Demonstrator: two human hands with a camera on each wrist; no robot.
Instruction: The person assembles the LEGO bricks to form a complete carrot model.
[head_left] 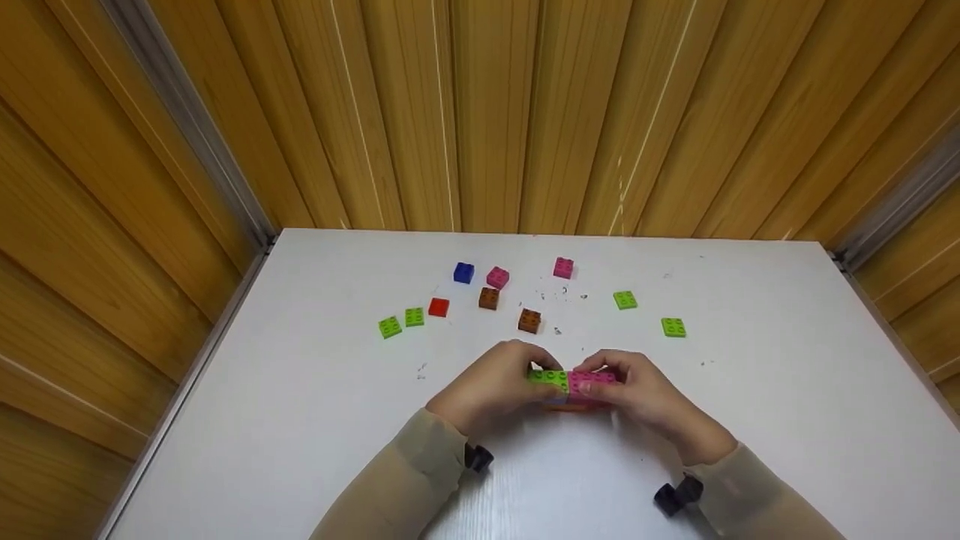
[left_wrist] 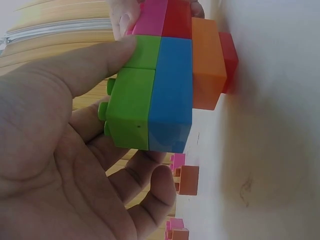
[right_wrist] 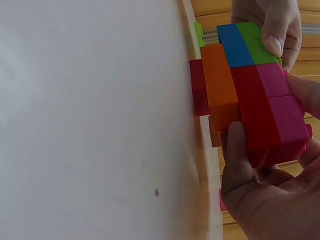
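Note:
Both hands hold one stack of toy building bricks low over the white table. Its top layer has green bricks (left_wrist: 131, 107) on the left and pink bricks (right_wrist: 289, 122) on the right. Below these come a blue brick (left_wrist: 170, 95) and a red brick (right_wrist: 254, 115), then an orange brick (left_wrist: 207, 65), with another red brick (left_wrist: 228, 62) lowest. My left hand (head_left: 495, 382) pinches the green end, its thumb on the near face. At the pink end my right hand (head_left: 645, 394) grips the stack, one finger against the orange brick in the right wrist view.
Behind the hands lie brown bricks (head_left: 529, 321), pink bricks (head_left: 563, 268), a blue brick (head_left: 463, 273) and a flat red piece (head_left: 439, 307). Flat green bricks (head_left: 673, 328) lie to both sides. Wood-look panels (head_left: 487, 112) rise behind the white table (head_left: 300, 420).

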